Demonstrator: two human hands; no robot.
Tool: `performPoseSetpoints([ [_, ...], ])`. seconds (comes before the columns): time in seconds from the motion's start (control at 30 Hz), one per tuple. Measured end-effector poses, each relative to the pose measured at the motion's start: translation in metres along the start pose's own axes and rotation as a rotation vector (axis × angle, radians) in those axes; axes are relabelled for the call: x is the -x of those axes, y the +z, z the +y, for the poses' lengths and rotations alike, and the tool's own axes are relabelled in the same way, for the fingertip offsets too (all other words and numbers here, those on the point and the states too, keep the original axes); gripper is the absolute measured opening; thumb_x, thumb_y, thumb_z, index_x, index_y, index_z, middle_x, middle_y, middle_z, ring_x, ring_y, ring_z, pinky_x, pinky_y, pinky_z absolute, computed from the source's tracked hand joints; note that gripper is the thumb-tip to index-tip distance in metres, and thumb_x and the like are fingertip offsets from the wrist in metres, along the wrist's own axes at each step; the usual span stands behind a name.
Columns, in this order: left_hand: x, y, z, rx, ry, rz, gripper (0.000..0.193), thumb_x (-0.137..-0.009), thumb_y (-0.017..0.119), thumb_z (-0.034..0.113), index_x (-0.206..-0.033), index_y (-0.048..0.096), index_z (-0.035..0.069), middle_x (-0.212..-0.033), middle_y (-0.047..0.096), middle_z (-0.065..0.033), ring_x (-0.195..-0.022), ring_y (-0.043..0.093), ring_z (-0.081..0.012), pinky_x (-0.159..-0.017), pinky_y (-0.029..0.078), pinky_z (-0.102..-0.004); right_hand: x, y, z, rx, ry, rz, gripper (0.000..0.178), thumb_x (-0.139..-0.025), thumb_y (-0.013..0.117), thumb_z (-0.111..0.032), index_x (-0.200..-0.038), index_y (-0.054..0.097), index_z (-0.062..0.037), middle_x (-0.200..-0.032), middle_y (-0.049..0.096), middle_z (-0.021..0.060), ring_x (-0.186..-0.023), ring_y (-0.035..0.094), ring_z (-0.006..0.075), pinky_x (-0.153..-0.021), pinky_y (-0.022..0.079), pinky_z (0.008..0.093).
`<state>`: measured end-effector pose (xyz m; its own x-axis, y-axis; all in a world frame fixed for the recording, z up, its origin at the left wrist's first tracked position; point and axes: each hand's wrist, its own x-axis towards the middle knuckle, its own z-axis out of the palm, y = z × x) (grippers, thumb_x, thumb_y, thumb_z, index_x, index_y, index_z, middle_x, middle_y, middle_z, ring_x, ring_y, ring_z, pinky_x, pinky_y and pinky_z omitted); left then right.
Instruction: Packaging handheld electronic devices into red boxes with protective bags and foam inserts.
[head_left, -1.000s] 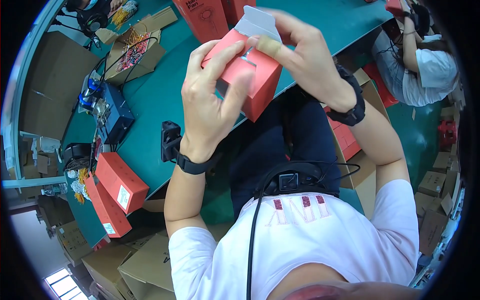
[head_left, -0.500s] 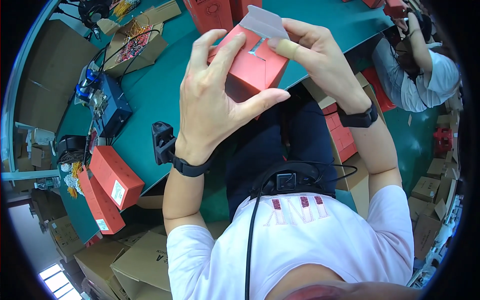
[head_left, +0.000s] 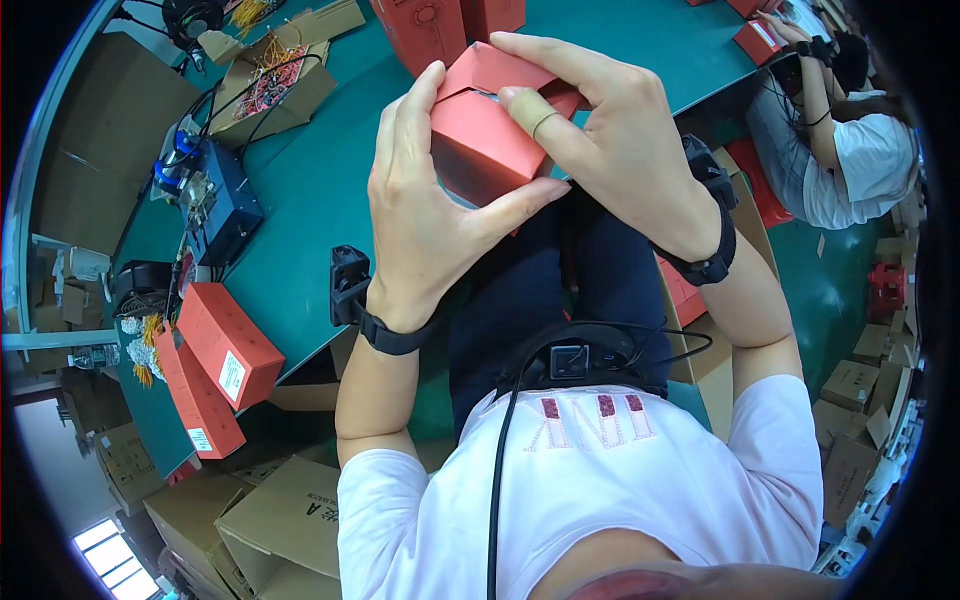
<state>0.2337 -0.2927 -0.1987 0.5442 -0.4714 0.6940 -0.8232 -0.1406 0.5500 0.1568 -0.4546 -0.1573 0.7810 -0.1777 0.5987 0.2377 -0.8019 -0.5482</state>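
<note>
Held up over the table's near edge is a red cardboard box [head_left: 480,140], its end facing up toward me. My left hand [head_left: 425,200] wraps the box's left side, fingers along the far left edge and thumb at the near lower corner. With its fingers along the far edge of the end flap, my right hand [head_left: 620,140] presses the thumb onto the flap; that thumb wears a tan band. A narrow dark gap shows between the flap and the box end. The box's far side is hidden under my fingers.
Red boxes [head_left: 425,30] stand at the table's far side. Two more red boxes [head_left: 235,345] lie at left, near a blue bench device [head_left: 220,205] and an open carton [head_left: 275,90] of wired parts. An open carton [head_left: 715,350] stands by my right leg. A co-worker [head_left: 840,150] sits at right.
The box's raised end flap has been folded down onto the box end. My right hand has shifted left over it, while my left hand keeps its hold.
</note>
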Motion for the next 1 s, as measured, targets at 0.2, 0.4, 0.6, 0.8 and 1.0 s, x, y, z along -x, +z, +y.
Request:
performPoseSetpoints([
  [0.2,0.003,0.002,0.000,-0.023,-0.006,0.017,0.101,-0.059,0.097,0.036,-0.140,0.050,-0.003,-0.124,0.063,-0.0172,-0.111,0.064,-0.0273,-0.092,0.055,-0.0365,0.001,0.002,0.001,-0.033,0.004,-0.004,0.032,-0.093,0.067,-0.014,-0.124,0.071,-0.0076,-0.109,0.075,0.0149,-0.088,0.073,0.0219,-0.078,0.058,0.0294],
  [0.4,0.004,0.005,0.002,-0.051,0.012,0.044,0.104,-0.059,0.097,0.036,-0.142,0.048,-0.003,-0.125,0.061,-0.0192,-0.110,0.065,-0.0298,-0.091,0.053,-0.0373,-0.001,-0.001,-0.001,0.136,-0.078,-0.153,0.032,-0.099,0.059,-0.017,-0.126,0.068,-0.0030,-0.128,0.067,0.0197,-0.121,0.064,0.0312,-0.103,0.048,0.0365],
  [0.6,0.013,-0.001,-0.011,0.126,-0.011,0.069,0.096,-0.065,0.093,0.029,-0.143,0.047,-0.003,-0.127,0.060,-0.0205,-0.111,0.064,-0.0310,-0.091,0.055,-0.0368,-0.016,-0.056,0.001,-0.265,0.004,-0.308,0.056,-0.105,0.044,-0.037,-0.145,0.049,0.0017,-0.149,0.050,0.0192,-0.145,0.040,0.0296,-0.119,0.026,0.0386],
  [0.8,0.017,-0.049,-0.060,1.095,-0.892,0.233,0.059,-0.096,0.058,0.055,-0.133,0.056,0.009,-0.122,0.068,-0.0100,-0.107,0.069,-0.0214,-0.095,0.054,-0.0403,-0.006,-0.056,-0.002,0.323,-0.589,-0.387,0.109,-0.055,0.092,-0.029,-0.151,0.041,-0.0149,-0.160,0.034,0.0173,-0.146,0.036,0.0365,-0.119,0.031,0.0477],
  [1.0,0.049,-0.055,-0.072,1.786,-0.922,-0.006,0.078,-0.096,0.052,0.065,-0.147,0.043,0.006,-0.144,0.054,-0.0153,-0.125,0.059,-0.0302,-0.103,0.051,-0.0471,-0.028,0.019,-0.039,0.133,-1.021,-0.315,0.074,-0.071,0.081,-0.021,-0.140,0.054,-0.0244,-0.128,0.056,0.0130,-0.118,0.058,0.0329,-0.104,0.049,0.0474],
])
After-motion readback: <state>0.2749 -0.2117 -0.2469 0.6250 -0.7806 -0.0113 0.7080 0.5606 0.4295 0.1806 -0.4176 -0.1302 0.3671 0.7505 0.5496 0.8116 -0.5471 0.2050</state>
